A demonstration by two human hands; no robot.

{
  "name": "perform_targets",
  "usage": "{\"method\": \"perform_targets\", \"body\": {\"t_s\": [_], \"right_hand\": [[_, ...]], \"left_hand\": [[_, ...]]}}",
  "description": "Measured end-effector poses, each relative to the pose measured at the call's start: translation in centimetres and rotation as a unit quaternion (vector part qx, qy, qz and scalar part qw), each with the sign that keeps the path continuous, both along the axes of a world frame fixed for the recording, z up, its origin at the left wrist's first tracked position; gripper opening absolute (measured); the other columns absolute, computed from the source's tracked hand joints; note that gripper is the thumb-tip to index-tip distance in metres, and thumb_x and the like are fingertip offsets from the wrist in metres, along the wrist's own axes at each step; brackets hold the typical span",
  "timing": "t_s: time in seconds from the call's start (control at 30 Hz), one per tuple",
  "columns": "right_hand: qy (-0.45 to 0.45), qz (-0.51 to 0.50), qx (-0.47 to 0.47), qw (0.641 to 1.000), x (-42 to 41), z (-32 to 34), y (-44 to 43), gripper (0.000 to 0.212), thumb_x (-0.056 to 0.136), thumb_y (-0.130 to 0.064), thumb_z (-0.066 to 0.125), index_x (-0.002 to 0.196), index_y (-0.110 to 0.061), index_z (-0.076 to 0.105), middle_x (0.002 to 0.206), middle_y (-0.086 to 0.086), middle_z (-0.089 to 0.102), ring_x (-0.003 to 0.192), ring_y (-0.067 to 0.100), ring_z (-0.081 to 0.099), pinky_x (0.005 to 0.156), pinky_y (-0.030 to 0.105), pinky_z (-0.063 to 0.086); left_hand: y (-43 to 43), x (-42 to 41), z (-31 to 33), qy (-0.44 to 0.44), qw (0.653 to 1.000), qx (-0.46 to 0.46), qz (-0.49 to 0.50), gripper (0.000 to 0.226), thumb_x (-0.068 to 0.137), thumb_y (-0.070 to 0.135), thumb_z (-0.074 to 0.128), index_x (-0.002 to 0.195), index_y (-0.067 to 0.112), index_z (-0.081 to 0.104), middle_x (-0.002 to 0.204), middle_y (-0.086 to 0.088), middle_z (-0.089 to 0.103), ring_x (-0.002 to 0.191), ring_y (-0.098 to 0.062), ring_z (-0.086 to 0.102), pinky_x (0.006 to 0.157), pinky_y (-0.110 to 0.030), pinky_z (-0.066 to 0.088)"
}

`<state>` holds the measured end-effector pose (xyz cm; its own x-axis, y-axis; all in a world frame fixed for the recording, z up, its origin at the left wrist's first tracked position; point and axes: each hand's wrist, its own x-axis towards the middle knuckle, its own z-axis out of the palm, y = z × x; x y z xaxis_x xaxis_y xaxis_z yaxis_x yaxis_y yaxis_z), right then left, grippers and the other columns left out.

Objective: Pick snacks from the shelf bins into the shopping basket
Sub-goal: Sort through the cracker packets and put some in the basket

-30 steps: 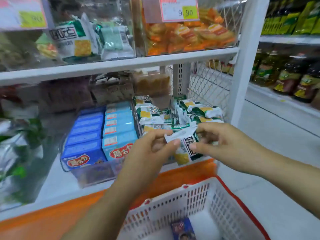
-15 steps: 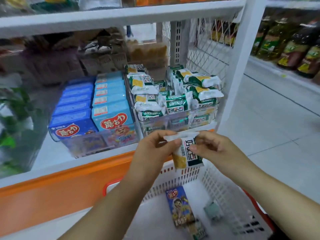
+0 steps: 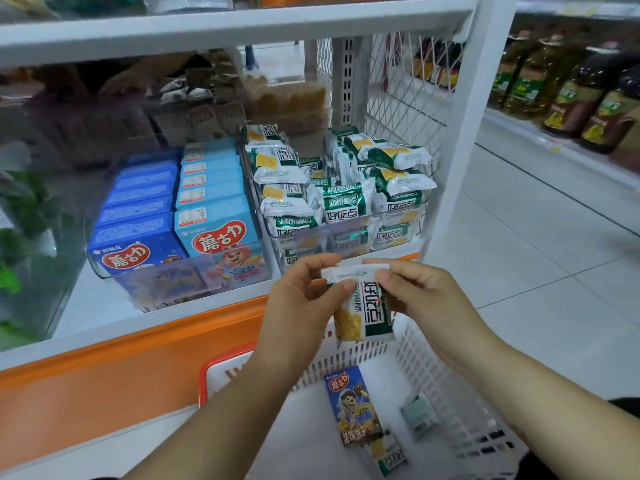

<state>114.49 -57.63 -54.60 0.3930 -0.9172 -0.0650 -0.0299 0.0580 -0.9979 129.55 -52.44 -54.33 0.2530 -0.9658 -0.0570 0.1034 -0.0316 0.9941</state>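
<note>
2 hands held 1 cracker packet (image 3: pixel 363 313) above the shopping basket (image 3: pixel 433 368).
Behind the basket stood a white shelf (image 3: pixel 104 327) with an orange base; right of the basket, pale floor tiles (image 3: pixel 536 271) ran to a rack of bottles (image 3: pixel 571 98). Above the basket, a clear bin (image 3: pixel 346 237) held green-and-white packets, with blue boxes (image 3: pixel 214 216) alongside. Inside the basket lay 1 dark blue box (image 3: pixel 353 407) and 2 small packs. The left hand (image 3: pixel 304 306) and right hand (image 3: pixel 426 299) had their fingers (image 3: pixel 343 289) pinched on the packet's top seam, 1 hand on each side, and it hung upright above the basket's far wall.
</note>
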Motion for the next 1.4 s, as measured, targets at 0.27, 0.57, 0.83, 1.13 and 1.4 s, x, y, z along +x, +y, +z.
{"method": "perform_targets", "body": {"t_s": [0.27,0.57,0.83,1.13,1.4], "right_hand": [[0.002,0.06,0.117,0.991,-0.5,0.4,-0.4,0.024,0.075,-0.025,0.066,0.095,-0.011,0.063,0.091,0.004,0.074,0.08,0.016,0.07,0.067,0.028,0.051],[-0.056,-0.008,0.199,0.978,-0.7,0.9,-0.8,0.022,0.083,-0.021,0.063,0.096,-0.004,0.058,0.077,0.005,0.071,0.061,0.01,0.065,0.044,0.016,0.045],[-0.088,0.016,0.214,0.973,-1.0,1.7,-1.0,0.011,0.083,-0.018,0.062,0.084,-0.007,0.062,0.075,0.009,0.071,0.058,0.012,0.065,0.043,0.018,0.047],[0.093,-0.079,-0.133,0.984,-0.9,0.9,-0.8,0.028,0.082,-0.016,0.071,0.106,-0.029,0.063,0.091,-0.014,0.071,0.067,-0.004,0.065,0.059,0.013,0.048],[0.205,0.07,-0.372,0.903,-0.3,-0.7,0.4,0.042,0.085,-0.005,0.066,0.111,-0.038,0.066,0.115,-0.025,0.061,0.107,0.001,0.056,0.094,0.011,0.04]], "left_hand": [[0.3,1.2,0.0,0.124,0.983,0.11,-0.074,0.046,0.078,0.029,0.064,0.12,0.011,0.058,0.107,-0.011,0.072,0.098,-0.023,0.069,0.085,-0.035,0.055],[0.6,1.2,0.2,0.019,0.989,0.131,-0.069,0.026,0.078,0.016,0.069,0.102,0.009,0.065,0.086,-0.007,0.076,0.081,-0.019,0.072,0.078,-0.03,0.056],[0.4,1.9,1.1,-0.021,0.989,0.104,-0.107,0.018,0.087,0.009,0.061,0.102,0.015,0.066,0.083,-0.006,0.075,0.078,-0.015,0.071,0.075,-0.024,0.058],[0.5,1.9,0.8,0.017,0.978,0.181,-0.105,0.026,0.094,0.03,0.05,0.103,0.015,0.069,0.097,0.001,0.075,0.095,-0.018,0.07,0.081,-0.036,0.058],[0.8,1.6,0.0,0.115,0.974,0.179,-0.075,0.04,0.079,0.039,0.058,0.105,0.009,0.067,0.097,-0.008,0.074,0.098,-0.023,0.069,0.085,-0.038,0.057]]}}
